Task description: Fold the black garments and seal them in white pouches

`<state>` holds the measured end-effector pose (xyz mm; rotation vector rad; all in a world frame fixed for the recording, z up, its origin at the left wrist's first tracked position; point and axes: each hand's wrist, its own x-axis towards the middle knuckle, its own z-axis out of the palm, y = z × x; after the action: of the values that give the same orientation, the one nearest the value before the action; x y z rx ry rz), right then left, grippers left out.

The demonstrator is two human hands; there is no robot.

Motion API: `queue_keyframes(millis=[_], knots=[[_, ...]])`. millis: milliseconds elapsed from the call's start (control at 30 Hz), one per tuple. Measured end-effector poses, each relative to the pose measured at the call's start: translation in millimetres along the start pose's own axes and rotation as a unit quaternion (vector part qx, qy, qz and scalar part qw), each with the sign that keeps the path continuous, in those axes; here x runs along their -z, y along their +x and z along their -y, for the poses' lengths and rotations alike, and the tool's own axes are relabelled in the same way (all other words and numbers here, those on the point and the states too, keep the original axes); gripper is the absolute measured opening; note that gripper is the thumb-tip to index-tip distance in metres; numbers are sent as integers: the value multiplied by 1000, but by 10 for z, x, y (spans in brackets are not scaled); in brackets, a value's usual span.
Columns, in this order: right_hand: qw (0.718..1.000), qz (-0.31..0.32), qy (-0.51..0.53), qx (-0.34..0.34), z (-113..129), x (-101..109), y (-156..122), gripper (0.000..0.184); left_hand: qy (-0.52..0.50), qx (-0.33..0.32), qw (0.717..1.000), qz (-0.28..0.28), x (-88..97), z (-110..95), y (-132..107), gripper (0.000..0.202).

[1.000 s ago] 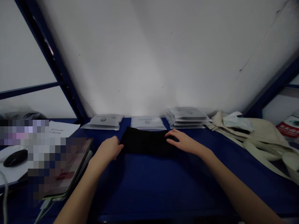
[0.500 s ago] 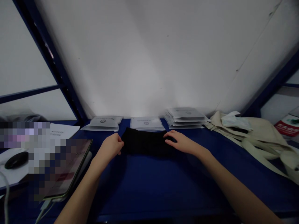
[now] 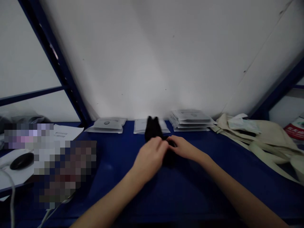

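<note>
A black cloth (image 3: 153,128), blurred by motion, is bunched and folded over on the blue tabletop (image 3: 187,193). My left hand (image 3: 152,155) is closed on it, knuckles up, with the fingertips mostly hidden. Close beside, almost touching, my right hand (image 3: 182,146) has its thumb and fingers curled around the cloth's right part. One end of the cloth points away from me and overlaps a flat packet with a frosted cover (image 3: 140,125). Its near part hangs dark below both hands.
Along the wall lie another frosted packet (image 3: 108,124) and a stack of such packets (image 3: 192,117). Beige fabric bags (image 3: 268,133) cover the right side. On the left are a black mouse (image 3: 22,161), papers (image 3: 68,131), a blurred-out device and a white cable (image 3: 12,196).
My left hand has moved right, bringing the left end of the cloth over toward my right hand. The cloth, flat and wide before, is now narrow and bunched. My right hand has hardly moved.
</note>
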<state>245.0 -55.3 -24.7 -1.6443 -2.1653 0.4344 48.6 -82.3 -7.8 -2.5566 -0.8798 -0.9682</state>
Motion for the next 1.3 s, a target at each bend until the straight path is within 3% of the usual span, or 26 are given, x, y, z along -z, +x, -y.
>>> queue_keyframes(millis=[67,133,267,500,600,700,833,1000,1100,1233,1300], knots=[[999,11,35,3,6,-16,8,19,19,-135,989,51,-92,-147,-52,19],[997,23,76,4,-33,-8,13,22,37,-184,978,96,-156,-227,-104,17],[991,-4,130,-17,-160,51,27,24,60,-169,973,144,-185,-249,-146,17],[975,-115,149,-116,-178,71,74,29,75,-163,974,140,-206,-220,-163,24],[974,-145,160,-64,-132,49,67,32,53,-180,971,148,-224,-225,-178,21],[982,-130,133,21,-106,19,50,29,14,-192,966,171,-220,-242,-178,18],[992,-84,88,21,-103,-2,39,16,-22,-149,965,213,-203,-237,-166,24],[996,-22,62,-54,-93,108,13,32,-24,-34,968,248,-163,-167,-146,20],[996,13,19,-91,-130,202,-16,36,5,-27,963,268,-139,-113,-127,17],[985,48,35,-162,-230,231,-40,23,51,2,960,275,-98,10,-99,21],[982,35,43,-180,-259,207,-40,17,50,20,964,259,-66,99,-88,16]])
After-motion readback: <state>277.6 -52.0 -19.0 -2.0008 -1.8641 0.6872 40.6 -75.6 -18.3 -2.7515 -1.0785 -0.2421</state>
